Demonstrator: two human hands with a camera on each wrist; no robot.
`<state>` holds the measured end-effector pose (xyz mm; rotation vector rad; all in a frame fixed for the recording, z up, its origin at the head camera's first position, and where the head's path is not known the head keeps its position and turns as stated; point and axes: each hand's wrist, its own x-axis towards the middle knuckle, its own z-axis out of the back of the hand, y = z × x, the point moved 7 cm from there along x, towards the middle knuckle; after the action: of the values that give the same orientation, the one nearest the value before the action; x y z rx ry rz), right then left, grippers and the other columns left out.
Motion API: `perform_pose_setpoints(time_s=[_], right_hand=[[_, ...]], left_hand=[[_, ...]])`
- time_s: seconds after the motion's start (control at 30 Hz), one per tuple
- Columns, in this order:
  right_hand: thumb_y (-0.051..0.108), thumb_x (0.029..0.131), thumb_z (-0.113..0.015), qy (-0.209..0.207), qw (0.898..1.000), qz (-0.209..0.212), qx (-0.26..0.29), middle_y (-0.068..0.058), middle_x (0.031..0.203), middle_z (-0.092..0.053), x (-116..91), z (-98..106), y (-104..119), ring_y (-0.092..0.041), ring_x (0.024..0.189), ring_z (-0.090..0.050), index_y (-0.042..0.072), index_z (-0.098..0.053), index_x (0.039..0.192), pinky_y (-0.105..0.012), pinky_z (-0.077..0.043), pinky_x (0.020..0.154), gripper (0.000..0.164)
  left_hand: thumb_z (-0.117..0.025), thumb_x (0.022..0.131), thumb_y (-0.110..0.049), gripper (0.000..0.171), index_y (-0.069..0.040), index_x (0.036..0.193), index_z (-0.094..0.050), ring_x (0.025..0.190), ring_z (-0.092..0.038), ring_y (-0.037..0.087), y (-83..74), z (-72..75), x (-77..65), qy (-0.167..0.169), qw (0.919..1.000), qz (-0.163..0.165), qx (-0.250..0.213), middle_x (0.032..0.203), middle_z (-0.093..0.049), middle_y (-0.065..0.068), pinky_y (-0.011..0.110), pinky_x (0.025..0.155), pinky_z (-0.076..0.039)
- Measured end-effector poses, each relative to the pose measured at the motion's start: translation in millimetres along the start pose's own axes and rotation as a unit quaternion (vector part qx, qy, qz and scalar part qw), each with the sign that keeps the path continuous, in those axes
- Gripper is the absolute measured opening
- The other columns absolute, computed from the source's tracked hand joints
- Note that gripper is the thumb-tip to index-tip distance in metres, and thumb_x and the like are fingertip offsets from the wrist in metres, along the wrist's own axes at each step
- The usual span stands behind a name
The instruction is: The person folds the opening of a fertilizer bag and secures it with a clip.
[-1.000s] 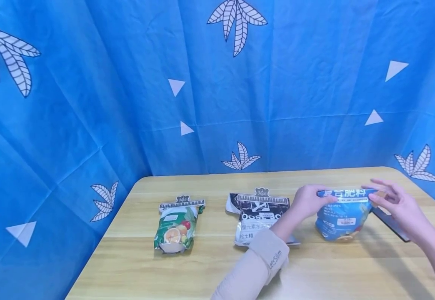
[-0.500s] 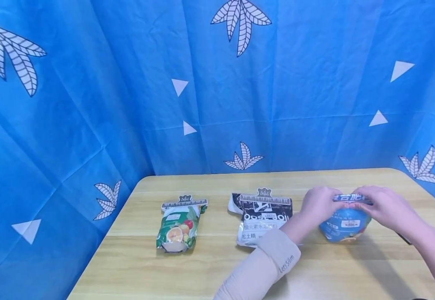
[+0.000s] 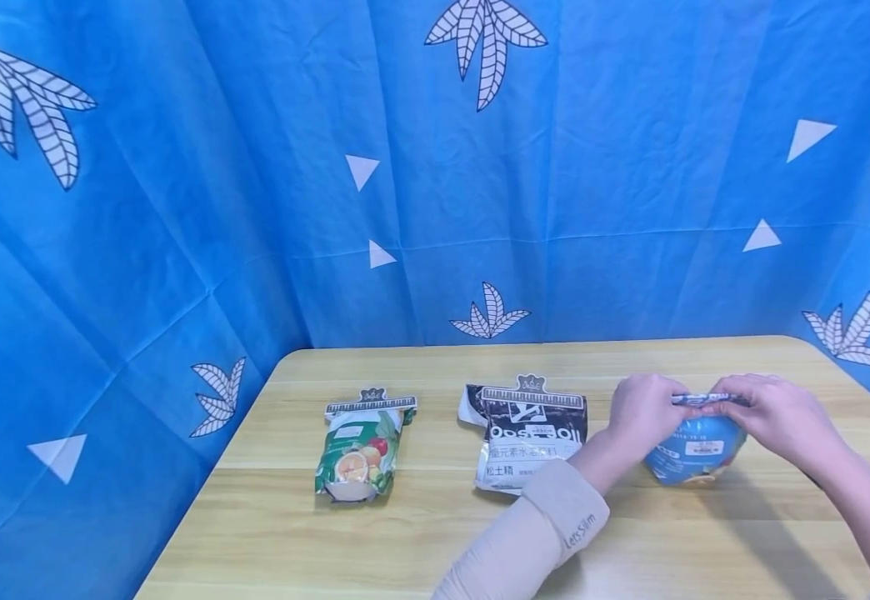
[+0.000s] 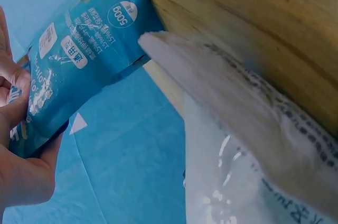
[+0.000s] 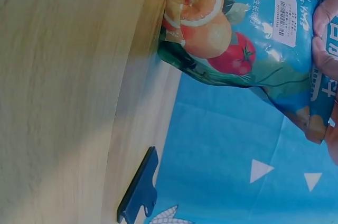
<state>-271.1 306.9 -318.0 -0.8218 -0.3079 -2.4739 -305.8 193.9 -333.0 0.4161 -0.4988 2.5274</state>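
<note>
A blue pouch printed with fruit and white lettering stands upright at the right part of the table. My left hand pinches its top edge from the left, my right hand from the right. The thumbs almost meet at the middle of that edge, which is folded over into a narrow band. In the left wrist view the pouch shows a 500g mark, with fingers around its top. Oranges and a tomato are printed on the pouch in the right wrist view.
A dark clip lies on the wooden table, beyond the right hand. Left of the hands lies a black-and-white bag with a piano-patterned clip. Farther left is a green pouch with a similar clip. Blue curtains surround the table.
Both hands have moved inward toward each other along the pouch's top. That top has been folded down, so its large lettering no longer shows in the head view.
</note>
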Motion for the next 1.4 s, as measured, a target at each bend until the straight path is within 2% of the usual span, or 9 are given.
perform_pose_setpoints(time_s=[0.1, 0.3, 0.63, 0.77, 0.87, 0.97, 1.17, 1.3, 1.4], right_hand=[[-0.001, 0.059, -0.077, -0.004, 1.000, 0.006, 0.005, -0.003, 0.077, -0.067, -1.8, 0.5, -0.9, -0.027, 0.069, -0.062, 0.016, -0.068, 0.079, -0.039, -0.048, 0.056, 0.028], [0.006, 0.080, -0.069, 0.021, 0.999, -0.025, 0.042, 0.002, 0.087, -0.067, -5.7, 0.0, -6.1, -0.026, 0.083, -0.059, 0.017, -0.069, 0.088, -0.044, -0.043, 0.070, 0.014], [0.016, 0.084, -0.067, -0.090, 0.996, 0.000, 0.023, -0.011, 0.074, -0.067, -5.8, 2.8, 0.9, -0.030, 0.065, -0.060, 0.004, -0.070, 0.084, -0.035, -0.045, 0.057, 0.012], [0.015, 0.085, -0.066, -0.066, 0.997, -0.011, 0.030, -0.012, 0.075, -0.067, -3.2, 2.7, 2.6, -0.033, 0.066, -0.060, 0.003, -0.070, 0.084, -0.042, -0.047, 0.056, 0.012], [0.007, 0.084, -0.066, -0.009, 0.997, -0.050, 0.049, -0.012, 0.082, -0.067, -2.7, 2.6, -3.8, -0.029, 0.074, -0.061, 0.004, -0.070, 0.087, -0.040, -0.049, 0.061, 0.006], [0.002, 0.084, -0.064, 0.022, 0.996, -0.072, 0.057, -0.012, 0.086, -0.067, -3.9, 5.1, -10.9, -0.022, 0.080, -0.061, 0.005, -0.069, 0.091, -0.024, -0.047, 0.067, 0.009], [-0.003, 0.077, -0.069, 0.003, 0.998, -0.043, 0.039, -0.009, 0.082, -0.067, -4.3, 8.5, -12.9, -0.015, 0.076, -0.061, 0.006, -0.070, 0.088, -0.010, -0.041, 0.065, 0.015], [-0.003, 0.081, -0.066, 0.013, 0.998, -0.033, 0.053, -0.003, 0.080, -0.067, -5.3, 8.9, -17.0, -0.006, 0.075, -0.059, 0.004, -0.069, 0.088, -0.008, -0.041, 0.064, 0.010], [-0.006, 0.084, -0.061, 0.028, 0.997, -0.037, 0.067, 0.007, 0.073, -0.063, -9.4, 10.7, -22.6, 0.002, 0.066, -0.054, -0.001, -0.066, 0.090, -0.014, -0.041, 0.051, 0.009]], left_hand=[[-0.070, 0.075, -0.045, 0.016, -0.039, 0.090, -0.071, 0.062, -0.048, -0.011, -0.9, -1.0, -0.5, -0.001, 1.0000, -0.009, -0.003, 0.078, -0.064, -0.026, 0.006, 0.055, -0.027], [-0.053, 0.084, -0.053, 0.026, -0.035, 0.090, -0.072, 0.070, -0.053, -0.010, -1.1, 0.4, -2.4, -0.001, 0.9991, -0.042, -0.001, 0.081, -0.065, -0.023, 0.006, 0.061, -0.031], [-0.043, 0.094, -0.047, 0.029, -0.036, 0.099, -0.069, 0.073, -0.055, -0.008, 1.1, 1.0, -5.9, -0.011, 0.9986, -0.044, 0.028, 0.086, -0.065, -0.022, 0.006, 0.061, -0.031], [-0.043, 0.094, -0.047, 0.029, -0.036, 0.099, -0.069, 0.071, -0.054, -0.007, 1.6, 2.1, -5.7, -0.011, 0.9984, -0.043, 0.035, 0.086, -0.065, -0.021, 0.007, 0.058, -0.030], [-0.041, 0.094, -0.048, 0.031, -0.035, 0.101, -0.068, 0.074, -0.054, -0.006, 2.0, 1.9, -3.4, 0.008, 0.9990, -0.038, 0.020, 0.088, -0.065, -0.021, 0.008, 0.061, -0.032], [-0.038, 0.095, -0.048, 0.033, -0.035, 0.105, -0.067, 0.082, -0.056, -0.005, 2.5, -0.1, -1.2, 0.037, 0.9990, -0.026, 0.000, 0.093, -0.065, -0.020, 0.010, 0.068, -0.035], [-0.038, 0.094, -0.049, 0.033, -0.038, 0.111, -0.063, 0.091, -0.055, -0.004, 3.3, -4.6, -0.2, 0.068, 0.9976, -0.008, -0.013, 0.102, -0.063, -0.022, 0.011, 0.073, -0.036], [-0.037, 0.096, -0.045, 0.035, -0.032, 0.118, -0.061, 0.103, -0.052, -0.003, 7.6, -7.9, 0.3, 0.104, 0.9915, -0.012, -0.077, 0.111, -0.060, -0.019, 0.013, 0.084, -0.037], [-0.037, 0.098, -0.041, 0.036, -0.027, 0.124, -0.058, 0.112, -0.047, -0.002, 11.2, -11.3, -0.2, 0.140, 0.9818, -0.010, -0.128, 0.117, -0.057, -0.017, 0.015, 0.092, -0.034]])
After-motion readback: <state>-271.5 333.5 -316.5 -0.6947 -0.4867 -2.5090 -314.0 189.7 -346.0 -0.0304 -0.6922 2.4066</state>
